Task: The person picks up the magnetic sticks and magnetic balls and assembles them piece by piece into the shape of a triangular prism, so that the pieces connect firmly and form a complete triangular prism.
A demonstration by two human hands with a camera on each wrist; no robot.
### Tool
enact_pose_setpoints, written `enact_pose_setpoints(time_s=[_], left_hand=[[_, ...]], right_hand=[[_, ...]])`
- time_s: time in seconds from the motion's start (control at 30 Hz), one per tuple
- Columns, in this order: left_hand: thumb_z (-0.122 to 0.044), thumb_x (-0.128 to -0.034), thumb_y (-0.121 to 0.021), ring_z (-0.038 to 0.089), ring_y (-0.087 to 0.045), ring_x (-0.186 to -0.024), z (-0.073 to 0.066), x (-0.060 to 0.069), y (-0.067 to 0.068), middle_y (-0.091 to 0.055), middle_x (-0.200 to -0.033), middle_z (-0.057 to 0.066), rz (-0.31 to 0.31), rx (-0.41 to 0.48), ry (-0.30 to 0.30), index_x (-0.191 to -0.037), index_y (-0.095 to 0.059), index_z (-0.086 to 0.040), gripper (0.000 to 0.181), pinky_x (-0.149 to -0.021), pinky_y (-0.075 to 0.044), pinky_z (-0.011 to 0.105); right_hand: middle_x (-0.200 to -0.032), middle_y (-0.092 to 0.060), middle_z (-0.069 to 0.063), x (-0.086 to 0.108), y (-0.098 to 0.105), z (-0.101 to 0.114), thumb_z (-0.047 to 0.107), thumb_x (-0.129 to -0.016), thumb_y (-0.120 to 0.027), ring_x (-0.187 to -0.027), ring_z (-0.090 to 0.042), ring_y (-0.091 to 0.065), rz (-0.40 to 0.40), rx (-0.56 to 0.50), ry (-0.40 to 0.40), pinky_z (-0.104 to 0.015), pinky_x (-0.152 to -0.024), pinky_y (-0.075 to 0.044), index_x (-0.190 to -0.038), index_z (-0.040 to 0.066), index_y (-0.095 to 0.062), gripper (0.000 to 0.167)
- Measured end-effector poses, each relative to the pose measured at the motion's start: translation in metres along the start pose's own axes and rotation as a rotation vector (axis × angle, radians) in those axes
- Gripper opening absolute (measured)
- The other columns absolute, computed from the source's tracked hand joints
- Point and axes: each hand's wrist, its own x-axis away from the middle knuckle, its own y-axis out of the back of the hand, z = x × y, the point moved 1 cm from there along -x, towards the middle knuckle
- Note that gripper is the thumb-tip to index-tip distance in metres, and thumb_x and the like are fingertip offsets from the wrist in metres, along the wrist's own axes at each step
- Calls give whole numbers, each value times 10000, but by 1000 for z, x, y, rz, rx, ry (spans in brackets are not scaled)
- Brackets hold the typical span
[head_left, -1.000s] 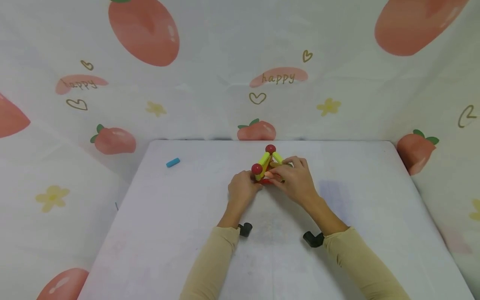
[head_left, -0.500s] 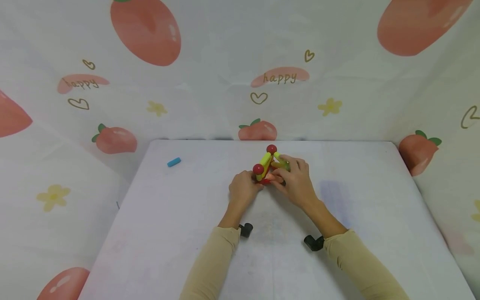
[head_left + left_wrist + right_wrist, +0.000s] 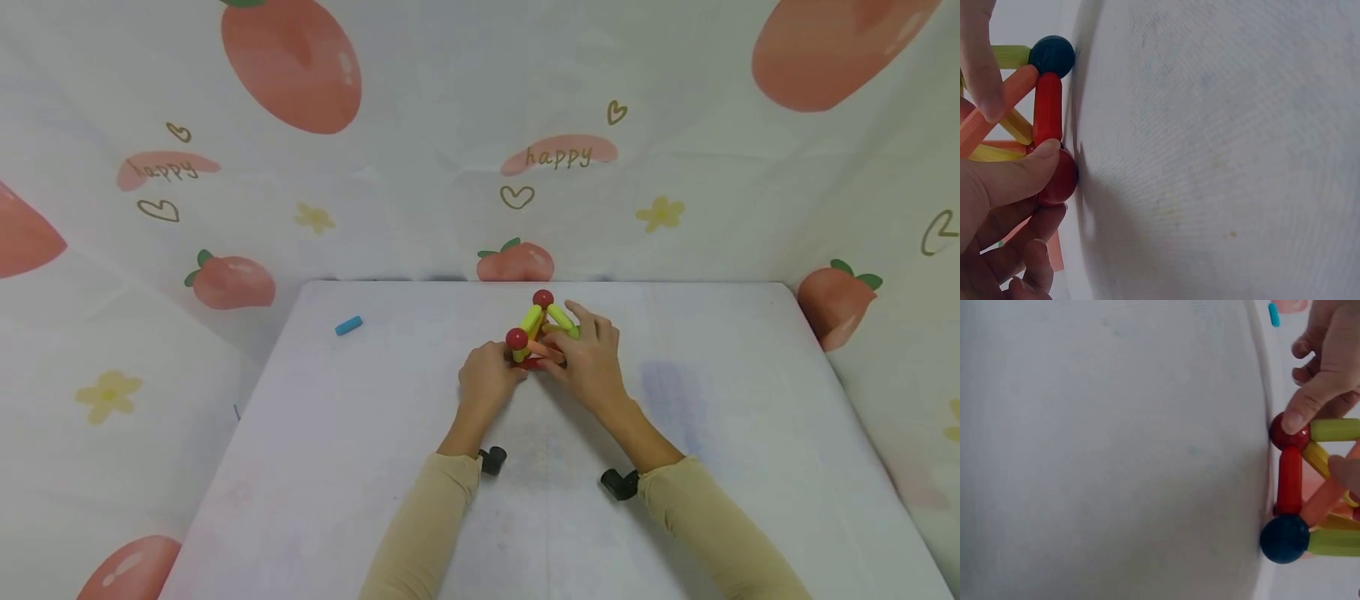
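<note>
A frame of coloured magnetic sticks and balls stands on the table, with red balls (image 3: 517,338) at upper corners in the head view. My left hand (image 3: 489,377) pinches a low red ball (image 3: 1063,178) between thumb and fingers, seen in the left wrist view. A red stick (image 3: 1048,109) joins that ball to a dark blue ball (image 3: 1052,57). My right hand (image 3: 596,362) pinches an orange stick (image 3: 545,350) that slants across the frame; one end meets the blue ball (image 3: 1284,539). Lime sticks (image 3: 562,318) and yellow ones form other sides, partly hidden by the fingers.
A loose blue stick (image 3: 348,325) lies at the back left of the white table (image 3: 337,500). Behind the table's back edge hangs a printed cloth (image 3: 420,167). Black wrist cameras (image 3: 619,484) sit under both wrists.
My right hand's index finger has lifted off the right lime stick, which now shows more fully. The orange stick's upper end now shows beside the front red ball. My left hand stays put.
</note>
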Motion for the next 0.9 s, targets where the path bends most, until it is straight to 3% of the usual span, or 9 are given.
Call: enact_pose_setpoints(time_s=[0.23,0.4,0.53,0.63,0.77,0.9], left_hand=[[-287,-801,-862,197,-702,-862,0,-1,-1,-775,-910,-7,-10,-17,6,-981,-786,-149,239,-677,-556,385],[-293,-802,-864,207,-702,-855,1,-1,-1,-778,-918,11,1,-4,-6,-990,-781,-129,263,-682,-563,387],[-298,-810,-862,222,-680,-970,6,1,5,-751,-1072,50,76,64,-17,-1153,-727,-90,424,-835,-570,411],[-324,-835,-846,231,-644,-1027,8,4,15,-696,-1184,62,93,153,-43,-1298,-647,-104,550,-923,-548,417],[-343,-894,-792,204,-616,-876,3,8,27,-690,-1217,27,33,277,-109,-1387,-595,-176,556,-780,-551,335],[-320,-908,-780,147,-545,-753,0,10,25,-711,-1172,-16,-56,314,-151,-1380,-619,-227,507,-659,-474,243]], right_hand=[[-1462,-511,-220,1,-4,0,241,-809,-859,-1131,-440,-463,-37,-14,5,-583,-841,-386,-917,139,-770,173],[-1471,-498,-223,1,-4,0,220,-813,-841,-1118,-447,-467,-32,-42,-4,-588,-834,-384,-928,141,-753,165],[-1475,-490,-224,2,-5,-1,237,-815,-843,-1116,-447,-473,-14,-48,-14,-589,-842,-383,-932,151,-745,176],[-1473,-489,-227,1,-6,-2,246,-810,-851,-1117,-452,-477,-8,-45,-18,-591,-848,-387,-934,149,-744,190],[-1475,-486,-226,1,-5,-4,243,-818,-843,-1128,-458,-477,2,-32,-19,-592,-851,-395,-946,151,-741,188],[-1486,-471,-222,1,-5,-6,253,-838,-828,-1145,-455,-468,32,-29,-22,-586,-873,-393,-963,157,-741,180]])
